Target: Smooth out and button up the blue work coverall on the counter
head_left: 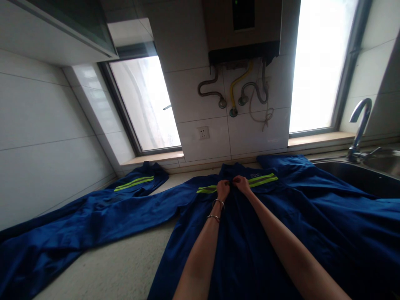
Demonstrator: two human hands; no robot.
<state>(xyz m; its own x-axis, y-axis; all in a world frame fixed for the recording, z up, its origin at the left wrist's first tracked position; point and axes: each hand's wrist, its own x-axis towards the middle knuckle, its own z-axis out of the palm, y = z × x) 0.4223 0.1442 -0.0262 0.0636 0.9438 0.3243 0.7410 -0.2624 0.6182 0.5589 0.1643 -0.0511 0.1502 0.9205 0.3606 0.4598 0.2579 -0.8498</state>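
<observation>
A dark blue work jacket (243,233) lies spread on the countertop, its collar toward the wall and a yellow-green reflective stripe (264,180) across the chest. At the middle of its front, level with the stripe, my left hand (223,189) pinches the cloth; two bangles circle that wrist. Close beside it on the right, my right hand (241,184) is also closed on the front edge. The fingertips nearly meet, and whatever small fastening may lie between them is too dark to make out. One sleeve (131,221) stretches out to the left.
More blue clothing with a stripe (134,182) lies against the left wall. At right, blue fabric reaches the sink (337,171) with its faucet (359,125). A water heater (243,25) with pipes hangs above, between two windows. Pale countertop (125,262) shows at lower left.
</observation>
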